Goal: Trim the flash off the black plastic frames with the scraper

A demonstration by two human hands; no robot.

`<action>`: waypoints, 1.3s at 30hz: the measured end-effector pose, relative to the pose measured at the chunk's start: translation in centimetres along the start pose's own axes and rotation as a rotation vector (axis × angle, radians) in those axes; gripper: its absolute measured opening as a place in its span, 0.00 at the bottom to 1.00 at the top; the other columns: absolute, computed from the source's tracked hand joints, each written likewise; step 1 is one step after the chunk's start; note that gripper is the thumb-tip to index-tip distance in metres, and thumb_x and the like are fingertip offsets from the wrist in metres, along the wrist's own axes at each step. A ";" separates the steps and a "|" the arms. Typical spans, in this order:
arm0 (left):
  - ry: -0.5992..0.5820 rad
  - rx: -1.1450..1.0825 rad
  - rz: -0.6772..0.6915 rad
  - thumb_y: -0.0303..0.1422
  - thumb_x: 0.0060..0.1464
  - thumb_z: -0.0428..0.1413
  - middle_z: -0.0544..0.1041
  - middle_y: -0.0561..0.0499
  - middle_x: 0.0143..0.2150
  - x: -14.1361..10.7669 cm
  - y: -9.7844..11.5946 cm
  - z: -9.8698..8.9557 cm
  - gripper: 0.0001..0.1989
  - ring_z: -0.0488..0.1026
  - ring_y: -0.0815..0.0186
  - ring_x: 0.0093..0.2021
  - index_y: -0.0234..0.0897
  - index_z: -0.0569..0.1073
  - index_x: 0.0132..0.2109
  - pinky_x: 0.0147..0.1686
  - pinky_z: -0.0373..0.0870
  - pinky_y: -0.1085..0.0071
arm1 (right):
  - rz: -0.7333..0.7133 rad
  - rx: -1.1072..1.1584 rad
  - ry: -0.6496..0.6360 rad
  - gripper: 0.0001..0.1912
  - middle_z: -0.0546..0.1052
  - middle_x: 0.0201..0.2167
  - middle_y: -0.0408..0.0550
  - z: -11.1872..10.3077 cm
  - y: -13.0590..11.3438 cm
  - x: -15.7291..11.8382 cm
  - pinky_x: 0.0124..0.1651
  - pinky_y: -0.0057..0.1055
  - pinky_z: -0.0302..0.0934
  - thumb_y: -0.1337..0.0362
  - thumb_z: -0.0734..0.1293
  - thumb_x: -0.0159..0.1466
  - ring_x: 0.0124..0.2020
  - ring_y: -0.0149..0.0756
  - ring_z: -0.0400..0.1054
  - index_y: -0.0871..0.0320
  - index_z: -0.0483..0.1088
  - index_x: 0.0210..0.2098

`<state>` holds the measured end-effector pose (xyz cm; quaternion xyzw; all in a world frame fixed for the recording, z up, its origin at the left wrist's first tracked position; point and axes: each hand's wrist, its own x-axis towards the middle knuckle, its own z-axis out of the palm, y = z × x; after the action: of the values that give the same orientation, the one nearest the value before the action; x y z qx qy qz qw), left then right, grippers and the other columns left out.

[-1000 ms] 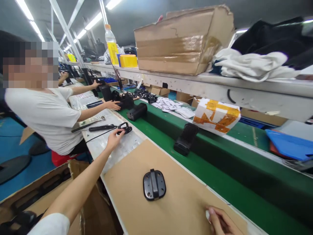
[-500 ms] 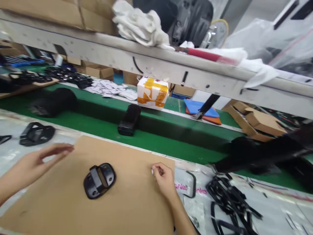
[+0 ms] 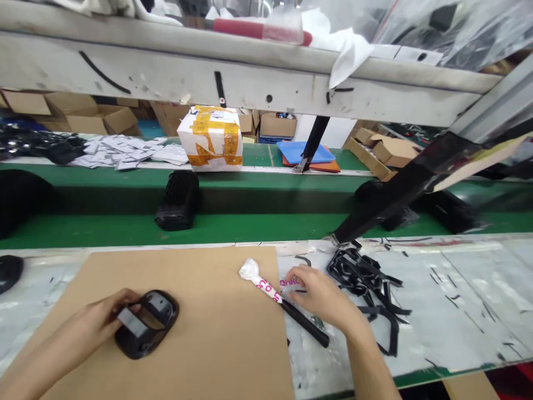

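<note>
My left hand point(image 3: 110, 314) grips the side of a glossy black plastic part point(image 3: 146, 324) with an open middle, lying on a brown cardboard sheet point(image 3: 208, 322). My right hand point(image 3: 310, 289) is just past the sheet's right edge, its fingers curled over a clear bag with pink print; whether they pinch anything is too small to tell. Beside it lies a tool with a black handle point(image 3: 306, 324) and a white-wrapped head point(image 3: 250, 270), slanting across the sheet's edge. Further right is a pile of black strip frames point(image 3: 366, 280).
Behind the sheet runs a green conveyor point(image 3: 250, 229) carrying a black part point(image 3: 179, 200). A slanted black post point(image 3: 387, 191) stands right of centre. A taped white box point(image 3: 212, 139) sits beyond, under a white shelf beam point(image 3: 166, 72).
The view has turned to the right. My left hand has come to the black part and taken hold of it. My right hand has moved off the cardboard; the white-headed tool now shows on it.
</note>
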<state>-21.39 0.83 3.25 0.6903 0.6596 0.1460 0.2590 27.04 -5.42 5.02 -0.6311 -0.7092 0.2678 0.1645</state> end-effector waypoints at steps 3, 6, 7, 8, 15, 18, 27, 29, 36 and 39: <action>-0.110 -0.085 -0.040 0.50 0.46 0.57 0.87 0.57 0.41 0.2 0.6 -0.1 0.13 0.82 0.47 0.46 0.53 0.81 0.35 0.47 0.76 0.59 | 0.091 -0.116 -0.053 0.13 0.78 0.43 0.48 0.7 2.8 -1.7 0.44 0.34 0.60 0.74 0.69 0.61 0.44 0.43 0.74 0.55 0.74 0.43; -0.128 -0.198 0.020 0.49 0.55 0.58 0.85 0.53 0.40 0.6 3.3 0.5 0.14 0.80 0.52 0.45 0.47 0.79 0.40 0.46 0.74 0.64 | 0.077 -0.037 -0.012 0.05 0.76 0.34 0.45 0.7 3.6 -1.9 0.39 0.33 0.59 0.71 0.66 0.65 0.36 0.40 0.71 0.55 0.73 0.37; -0.127 -0.262 0.037 0.49 0.57 0.59 0.83 0.52 0.39 0.9 4.4 0.9 0.14 0.79 0.54 0.43 0.44 0.78 0.40 0.43 0.74 0.66 | 0.063 0.045 0.026 0.04 0.74 0.31 0.43 0.4 3.3 -1.6 0.36 0.32 0.58 0.68 0.66 0.67 0.33 0.38 0.69 0.54 0.72 0.36; -0.124 -0.340 0.041 0.49 0.57 0.59 0.82 0.51 0.38 1.2 5.7 1.5 0.15 0.78 0.56 0.41 0.42 0.77 0.41 0.40 0.73 0.68 | 0.050 0.156 0.072 0.04 0.72 0.28 0.42 0.1 2.9 -1.3 0.35 0.32 0.58 0.64 0.66 0.69 0.31 0.37 0.67 0.54 0.72 0.37; -0.182 -1.099 -0.075 0.40 0.48 0.65 0.80 0.52 0.40 5.2 14.3 8.7 0.30 0.76 0.65 0.25 0.43 0.65 0.56 0.23 0.71 0.71 | -0.048 1.029 0.358 0.20 0.78 0.27 0.42 1.6 -3.1 4.9 0.25 0.29 0.65 0.47 0.75 0.64 0.25 0.37 0.74 0.53 0.65 0.37; -0.234 -1.340 -0.103 0.37 0.46 0.67 0.80 0.52 0.38 6.6 16.5 11.4 0.29 0.78 0.64 0.26 0.40 0.67 0.54 0.24 0.73 0.71 | -0.086 1.063 0.473 0.19 0.81 0.32 0.47 4.3 -4.9 7.5 0.31 0.32 0.71 0.48 0.75 0.64 0.32 0.41 0.79 0.54 0.67 0.38; -0.454 -1.281 -0.003 0.43 0.46 0.72 0.81 0.48 0.30 5.4 15.2 13.5 0.24 0.78 0.64 0.28 0.33 0.76 0.44 0.28 0.70 0.72 | -0.389 0.533 0.487 0.09 0.82 0.44 0.51 10.1 -5.2 5.9 0.50 0.37 0.71 0.68 0.65 0.74 0.46 0.42 0.77 0.53 0.78 0.47; -0.391 -1.242 0.005 0.46 0.45 0.72 0.81 0.50 0.31 5.3 15.1 13.6 0.30 0.77 0.64 0.26 0.35 0.75 0.50 0.29 0.72 0.71 | -0.418 0.510 0.487 0.11 0.81 0.45 0.51 10.4 -5.2 5.7 0.50 0.36 0.71 0.69 0.64 0.74 0.47 0.41 0.77 0.52 0.78 0.49; -0.155 -1.210 -0.088 0.68 0.52 0.55 0.74 0.55 0.21 6.4 14.8 14.5 0.38 0.69 0.67 0.16 0.36 0.71 0.49 0.12 0.51 0.77 | -0.444 0.413 0.435 0.15 0.79 0.45 0.52 10.8 -4.4 6.3 0.51 0.38 0.70 0.71 0.60 0.76 0.48 0.41 0.74 0.53 0.75 0.54; -0.111 -1.214 -0.072 0.69 0.51 0.55 0.73 0.54 0.21 6.6 14.6 14.3 0.36 0.67 0.70 0.17 0.36 0.72 0.39 0.14 0.53 0.76 | -0.475 0.349 0.398 0.17 0.76 0.45 0.52 11.0 -4.4 6.3 0.49 0.38 0.69 0.72 0.59 0.75 0.47 0.42 0.72 0.51 0.74 0.55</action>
<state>-0.87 5.08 -1.48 0.4032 0.4672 0.4510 0.6449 16.30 -1.36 -1.89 -0.4507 -0.7339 0.2111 0.4623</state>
